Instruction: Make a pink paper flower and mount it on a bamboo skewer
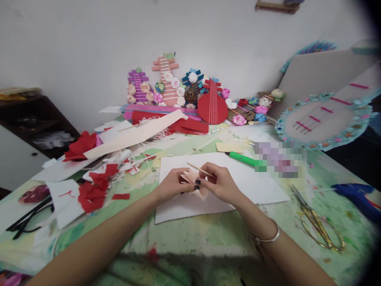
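At the centre of the frame, our left hand [172, 186] has its fingers curled nearly closed, pinching a pale pink paper piece [190, 176]. The thumb and forefinger of our right hand [222, 183] are closed on the lower end of a thin wooden stick [195, 167], which slants up to the left across the paper. We judge the paper very light, soft and easily creased or torn, so it is best held at its gathered base and not by the loose edges. The stick looks stiff but slim, and a fingertip pinch suits it. Both hands hover over a white sheet [253, 182] on the paint-stained table [190, 238]. Gold scissors [317, 222] lie at lower right, and red paper scraps [91, 194] lie at left.
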`<state>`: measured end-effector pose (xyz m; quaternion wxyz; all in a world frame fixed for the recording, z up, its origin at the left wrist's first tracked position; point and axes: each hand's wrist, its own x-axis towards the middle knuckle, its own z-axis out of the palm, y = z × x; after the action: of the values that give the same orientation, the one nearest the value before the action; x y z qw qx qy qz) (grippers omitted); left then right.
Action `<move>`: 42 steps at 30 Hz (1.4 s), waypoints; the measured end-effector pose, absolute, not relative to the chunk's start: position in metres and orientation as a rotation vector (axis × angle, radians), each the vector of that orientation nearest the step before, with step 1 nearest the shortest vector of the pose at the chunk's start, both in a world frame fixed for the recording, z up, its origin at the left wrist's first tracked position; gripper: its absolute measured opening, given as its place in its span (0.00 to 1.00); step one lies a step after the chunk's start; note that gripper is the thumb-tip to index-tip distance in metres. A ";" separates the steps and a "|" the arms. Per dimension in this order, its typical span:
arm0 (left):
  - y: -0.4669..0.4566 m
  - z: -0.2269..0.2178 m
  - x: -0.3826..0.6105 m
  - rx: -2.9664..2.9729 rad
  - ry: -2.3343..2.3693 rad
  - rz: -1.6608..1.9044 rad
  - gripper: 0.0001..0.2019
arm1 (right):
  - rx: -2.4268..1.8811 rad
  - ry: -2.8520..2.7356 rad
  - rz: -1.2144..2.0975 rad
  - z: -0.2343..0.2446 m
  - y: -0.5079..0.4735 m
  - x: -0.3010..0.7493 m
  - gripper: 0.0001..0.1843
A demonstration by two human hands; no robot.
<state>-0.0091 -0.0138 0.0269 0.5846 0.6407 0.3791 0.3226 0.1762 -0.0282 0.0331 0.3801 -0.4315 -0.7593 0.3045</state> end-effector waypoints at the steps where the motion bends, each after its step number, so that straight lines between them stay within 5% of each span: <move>1: -0.014 0.027 -0.009 1.498 0.887 0.751 0.14 | -1.104 -1.935 0.768 0.033 -0.028 0.176 0.04; 31: -0.014 0.024 -0.008 1.573 0.845 0.748 0.11 | -1.138 -2.002 0.740 0.034 -0.030 0.176 0.05; 42: -0.014 0.024 -0.008 1.598 0.797 0.684 0.17 | -1.132 -2.048 0.758 0.033 -0.029 0.175 0.03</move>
<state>-0.0082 -0.0143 0.0243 0.5767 0.6826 0.3406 0.2922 0.1753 -0.0285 0.0327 0.3347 -0.4337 -0.7846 0.2903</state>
